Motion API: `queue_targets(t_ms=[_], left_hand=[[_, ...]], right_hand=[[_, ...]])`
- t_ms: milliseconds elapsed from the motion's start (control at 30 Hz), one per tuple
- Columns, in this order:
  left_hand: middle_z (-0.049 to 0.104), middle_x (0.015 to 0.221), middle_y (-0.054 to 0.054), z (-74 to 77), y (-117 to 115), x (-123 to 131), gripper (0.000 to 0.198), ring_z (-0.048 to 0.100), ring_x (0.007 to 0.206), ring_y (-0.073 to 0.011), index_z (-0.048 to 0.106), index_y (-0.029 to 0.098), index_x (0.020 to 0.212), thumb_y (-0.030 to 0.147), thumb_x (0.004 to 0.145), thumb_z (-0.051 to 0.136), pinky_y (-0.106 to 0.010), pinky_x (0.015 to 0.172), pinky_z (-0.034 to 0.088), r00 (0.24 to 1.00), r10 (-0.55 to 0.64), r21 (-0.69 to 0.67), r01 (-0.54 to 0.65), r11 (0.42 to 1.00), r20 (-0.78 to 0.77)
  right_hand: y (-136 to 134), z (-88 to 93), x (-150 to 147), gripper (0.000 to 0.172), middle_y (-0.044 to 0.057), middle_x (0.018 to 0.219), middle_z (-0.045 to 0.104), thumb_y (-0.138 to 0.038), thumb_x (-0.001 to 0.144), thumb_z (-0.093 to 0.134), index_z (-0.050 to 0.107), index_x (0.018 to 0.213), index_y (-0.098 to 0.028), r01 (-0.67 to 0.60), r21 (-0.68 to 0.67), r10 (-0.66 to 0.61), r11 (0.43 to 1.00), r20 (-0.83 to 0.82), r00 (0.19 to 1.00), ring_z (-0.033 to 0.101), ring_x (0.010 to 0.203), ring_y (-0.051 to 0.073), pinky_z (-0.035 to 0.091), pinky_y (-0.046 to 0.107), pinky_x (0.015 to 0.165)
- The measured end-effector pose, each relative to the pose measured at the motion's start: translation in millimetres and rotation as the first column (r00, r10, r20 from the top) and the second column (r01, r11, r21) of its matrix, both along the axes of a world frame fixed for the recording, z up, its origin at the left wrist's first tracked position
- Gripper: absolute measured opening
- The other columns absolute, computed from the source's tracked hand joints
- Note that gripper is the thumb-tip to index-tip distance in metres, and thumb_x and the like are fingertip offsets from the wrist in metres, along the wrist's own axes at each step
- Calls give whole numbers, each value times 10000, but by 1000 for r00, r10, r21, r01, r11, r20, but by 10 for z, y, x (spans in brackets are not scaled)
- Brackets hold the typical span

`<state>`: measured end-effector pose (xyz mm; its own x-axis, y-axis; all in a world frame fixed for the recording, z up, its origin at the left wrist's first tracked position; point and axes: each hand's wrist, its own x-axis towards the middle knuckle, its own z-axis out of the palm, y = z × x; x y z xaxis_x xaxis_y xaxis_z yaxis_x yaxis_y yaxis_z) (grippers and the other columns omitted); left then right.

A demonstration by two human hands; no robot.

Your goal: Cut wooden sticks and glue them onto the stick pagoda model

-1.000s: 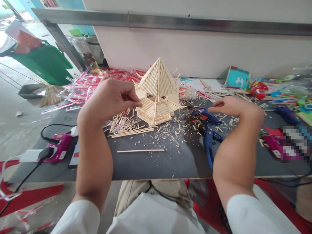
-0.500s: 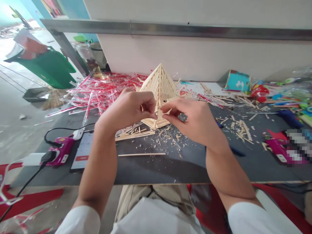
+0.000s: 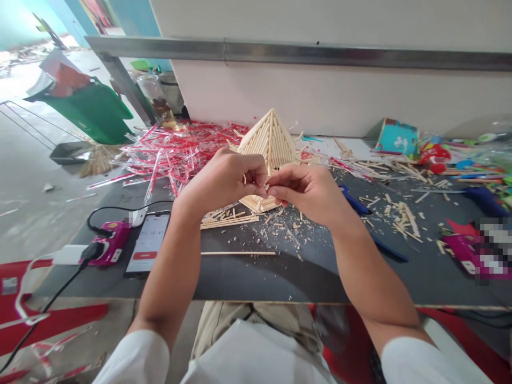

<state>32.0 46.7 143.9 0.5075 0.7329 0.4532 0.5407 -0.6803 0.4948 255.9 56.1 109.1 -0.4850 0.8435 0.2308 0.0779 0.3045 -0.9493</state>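
A small model pavilion built of wooden sticks (image 3: 272, 140) stands on the dark table, its pointed roof showing above my hands. In front of it my left hand (image 3: 236, 178) is closed in a pinch. My right hand (image 3: 304, 189) pinches too, its fingertips meeting those of the left. Whatever is between the fingertips is too small to make out. Below the hands, a single thin wooden stick (image 3: 240, 253) lies flat, and a few more sticks (image 3: 232, 221) rest by the model's base.
Red-and-clear plastic wrappers (image 3: 180, 152) heap up at the back left. A phone (image 3: 148, 242) and a purple power strip (image 3: 110, 242) lie at the left. Cut stick scraps (image 3: 406, 218) and a blue-handled tool (image 3: 354, 200) are at the right. A green bin (image 3: 88, 112) stands beyond the table.
My right hand has moved left, and its fingertips now meet those of my left hand. The whole view has shifted slightly; the model stays in place on the table.
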Motion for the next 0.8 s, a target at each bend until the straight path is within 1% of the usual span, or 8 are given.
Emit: queue_targets(t_ms=[100,200,300,433,600,700,733,800], left_hand=[[699,645,38,-4,-11,5,77,627,613,-79,697,177,756,127,813,684,-232,650,478,1000,6,26,-6,1000,2],[689,636,38,-7,-8,5,90,614,597,-71,690,172,753,123,826,670,-228,639,480,1000,8,48,-8,999,16],[685,634,45,-8,-2,6,102,606,593,-66,680,174,748,118,831,663,-224,641,481,1000,13,42,-13,999,16],[685,639,52,-19,1,13,113,603,601,-64,682,180,752,88,813,657,-212,606,446,1000,11,59,-11,998,-4],[681,655,51,-42,9,11,92,606,612,-68,686,186,768,115,825,673,-220,628,454,1000,11,75,-9,997,-28],[728,715,36,-40,17,-6,42,662,658,-86,721,197,870,165,852,702,-230,658,486,1000,-6,16,6,1000,-10],[745,734,32,-36,21,-14,75,683,675,-93,736,203,930,184,864,707,-237,681,505,1000,-15,-11,15,1000,-3],[772,759,21,-25,30,-30,156,715,699,-108,757,220,1036,225,888,708,-256,732,539,1000,-29,-55,29,998,4]], right_hand=[[4,0,-6,264,4,724,695,-418,835,870,802,952,-192,-10,-24,10,1000,-11,1000,628,610,104,511,257,560],[-9,5,-29,270,-1,694,681,-429,834,865,796,936,-188,3,-21,-3,1000,2,1000,617,593,103,500,257,548],[-28,-1,-59,231,-10,665,672,-382,828,863,785,922,-186,56,-4,-56,998,17,998,605,579,99,478,248,525],[-31,-32,-79,172,-3,695,692,-321,813,841,761,866,-178,105,6,-105,994,22,994,599,584,97,453,241,511],[-15,-53,-84,97,-20,686,655,-268,829,774,729,823,-183,99,37,-101,994,57,993,540,581,80,407,242,509],[-18,-38,-70,78,-31,678,622,-250,873,716,695,822,-196,98,87,-108,991,111,988,541,585,87,400,256,523],[-21,-30,-59,85,-34,671,611,-247,898,686,678,827,-202,106,109,-119,988,128,985,540,578,89,394,261,524],[-27,-14,-34,170,-31,650,603,-269,960,618,638,803,-208,126,160,-154,979,179,972,533,561,94,388,273,530]])
